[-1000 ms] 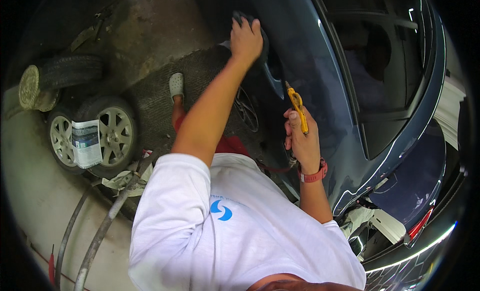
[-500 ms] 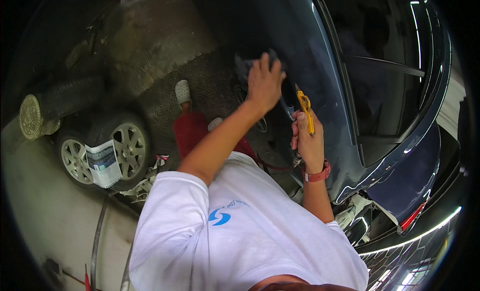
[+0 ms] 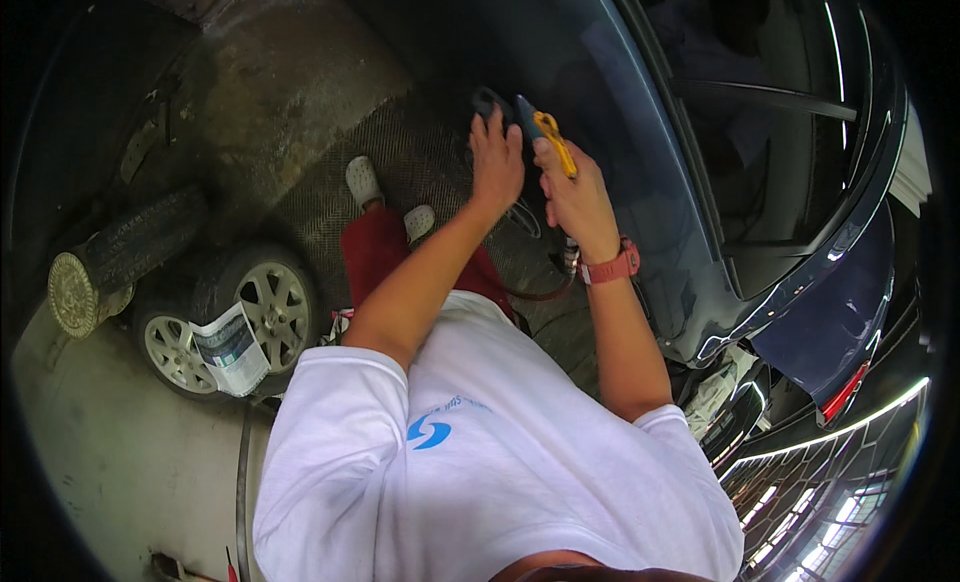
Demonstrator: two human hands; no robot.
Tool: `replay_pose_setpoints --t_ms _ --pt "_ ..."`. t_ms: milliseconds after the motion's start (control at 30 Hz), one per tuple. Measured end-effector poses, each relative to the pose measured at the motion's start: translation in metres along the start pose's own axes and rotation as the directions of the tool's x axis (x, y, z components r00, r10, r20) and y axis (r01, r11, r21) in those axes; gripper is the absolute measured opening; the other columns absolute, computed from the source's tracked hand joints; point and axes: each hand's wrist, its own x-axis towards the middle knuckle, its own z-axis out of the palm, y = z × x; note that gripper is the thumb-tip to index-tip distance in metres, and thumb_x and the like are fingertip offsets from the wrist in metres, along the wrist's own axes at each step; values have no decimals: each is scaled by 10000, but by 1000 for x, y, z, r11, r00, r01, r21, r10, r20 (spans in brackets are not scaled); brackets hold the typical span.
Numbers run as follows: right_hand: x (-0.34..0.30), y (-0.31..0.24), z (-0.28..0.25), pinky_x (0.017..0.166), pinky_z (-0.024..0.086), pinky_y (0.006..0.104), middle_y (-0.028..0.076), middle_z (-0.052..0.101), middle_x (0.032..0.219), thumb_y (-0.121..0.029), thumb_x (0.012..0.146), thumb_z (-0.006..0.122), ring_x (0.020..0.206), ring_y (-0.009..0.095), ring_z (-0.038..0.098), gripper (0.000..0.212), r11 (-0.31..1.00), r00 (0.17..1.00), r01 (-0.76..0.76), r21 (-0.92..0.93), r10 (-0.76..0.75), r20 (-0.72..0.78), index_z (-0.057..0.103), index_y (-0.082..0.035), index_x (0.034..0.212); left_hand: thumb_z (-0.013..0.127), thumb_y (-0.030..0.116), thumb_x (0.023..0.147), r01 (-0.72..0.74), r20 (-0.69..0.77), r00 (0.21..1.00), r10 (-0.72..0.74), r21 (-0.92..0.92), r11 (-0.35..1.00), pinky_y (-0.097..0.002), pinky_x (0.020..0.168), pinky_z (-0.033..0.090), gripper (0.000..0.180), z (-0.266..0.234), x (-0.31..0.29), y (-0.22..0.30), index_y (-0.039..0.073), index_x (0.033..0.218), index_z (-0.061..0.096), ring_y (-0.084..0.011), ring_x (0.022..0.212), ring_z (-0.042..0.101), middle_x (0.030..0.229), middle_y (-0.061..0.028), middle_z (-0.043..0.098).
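My right hand, with a red watch at its wrist, is closed round a yellow air blow gun. The gun's tip points up and left, and a red hose hangs below the hand. Close by on the left, my left hand has its fingertips on a dark, pad-like thing, whose kind I cannot make out. Both hands are beside the dark blue car, near its lower side.
On the left, wheels with silver rims stand with a printed sheet against them. A dark cylinder lies farther off. My feet, in pale clogs, stand on a ridged mat. A red tail light shows at the right.
My right hand has moved up and left with the blow gun, closer to my left hand. My left hand has shifted a little left with the dark thing, and its blur has gone.
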Motion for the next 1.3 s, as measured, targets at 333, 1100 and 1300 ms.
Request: replay_pose_setpoints --t_ms 333,1100,1300 --pt "-52 28 -29 421 398 298 22 517 594 -439 1081 631 437 113 528 469 994 995 -95 63 96 -15 593 1 926 633 71 953 -478 19 854 520 426 768 -585 1273 262 497 -20 42 -35 15 1447 625 -518 1581 188 1741 -274 164" --pt "-142 130 -76 411 381 279 -2 514 637 -430 1097 609 439 86 493 440 998 999 -41 43 41 -4 616 -3 992 577 148 1026 149 221 966 -133 -57 987 -542 1102 432 642 111 -154 15 -107 1565 339 -551 1322 514 1433 -382 524" --pt "-154 114 -113 416 393 239 -13 511 699 -452 1107 579 458 65 477 438 992 994 10 123 4 -106 644 -20 1076 644 213 1022 51 356 934 10 -161 986 -451 1077 501 559 77 -172 84 -41 1505 526 -449 1331 605 1369 -338 638"
